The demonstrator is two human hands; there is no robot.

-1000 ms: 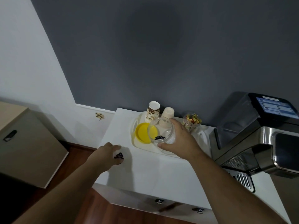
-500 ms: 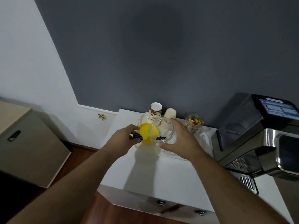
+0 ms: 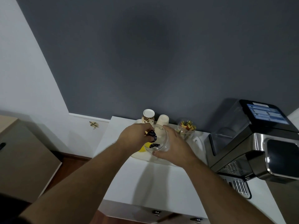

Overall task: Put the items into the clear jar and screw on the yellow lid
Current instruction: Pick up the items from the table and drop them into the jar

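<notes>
Left hand [image 3: 135,137] pinches dark sachet [image 3: 152,135] over clear jar [image 3: 159,139] mouth; right hand [image 3: 174,147] grips jar, tilted, one sachet inside.

Both arms extended — left hand [image 3: 135,136] pinching, right hand [image 3: 175,147] cupped.

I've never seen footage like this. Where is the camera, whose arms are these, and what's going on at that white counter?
No robot here: a person wears a camera on the head, looking down at both bare hands. The right hand steadies a clear jar tilted over a white tray; the left hand has a dark packet in its grip at the jar's mouth. Another dark packet already lies inside. The yellow lid peeks out beneath. Behind stand paper cups and a jar of sachets; a coffee machine sits right.
</notes>
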